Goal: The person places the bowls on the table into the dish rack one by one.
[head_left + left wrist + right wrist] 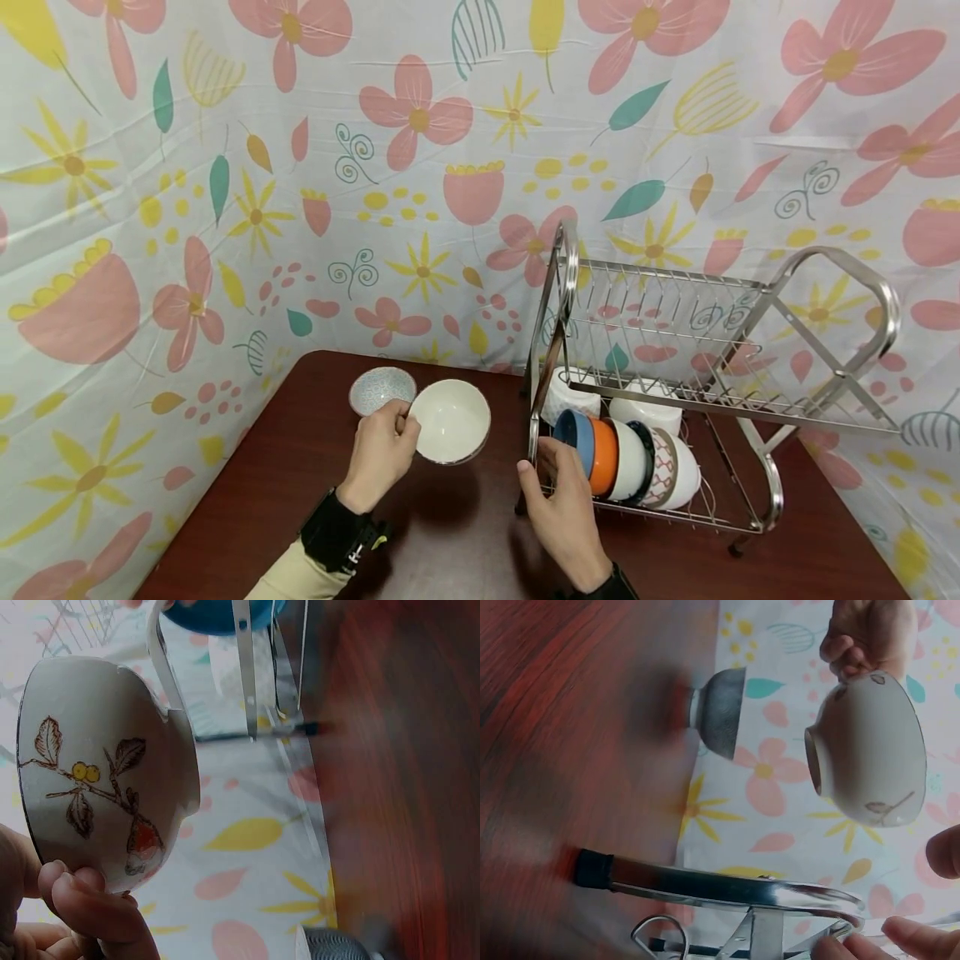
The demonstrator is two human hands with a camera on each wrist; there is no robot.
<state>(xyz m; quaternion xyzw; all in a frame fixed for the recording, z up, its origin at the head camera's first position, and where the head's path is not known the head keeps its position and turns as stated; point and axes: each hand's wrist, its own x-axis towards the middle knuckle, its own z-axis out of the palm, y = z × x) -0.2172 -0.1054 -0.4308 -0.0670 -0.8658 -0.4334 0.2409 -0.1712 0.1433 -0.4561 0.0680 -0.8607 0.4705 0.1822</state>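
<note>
My left hand (381, 454) pinches the rim of a white bowl (452, 421) between thumb and fingers, holding it above the table. Its outside, in the left wrist view, carries a painted branch with leaves and yellow berries. My right hand (562, 521) is at the left front of the metal dish rack (775, 492), thumb apart from the fingers. Those fingers are close to the rack's side frame and a blue bowl (572, 432); whether they touch either cannot be told. Nothing shows in that hand's grasp.
A small grey-blue patterned bowl (382, 390) stands on the dark red table (292, 450). On the rack's lower tier, an orange bowl (604, 457) and several others stand on edge in a row, with white bowls (643, 407) behind. A flowered cloth (420, 208) hangs at the back.
</note>
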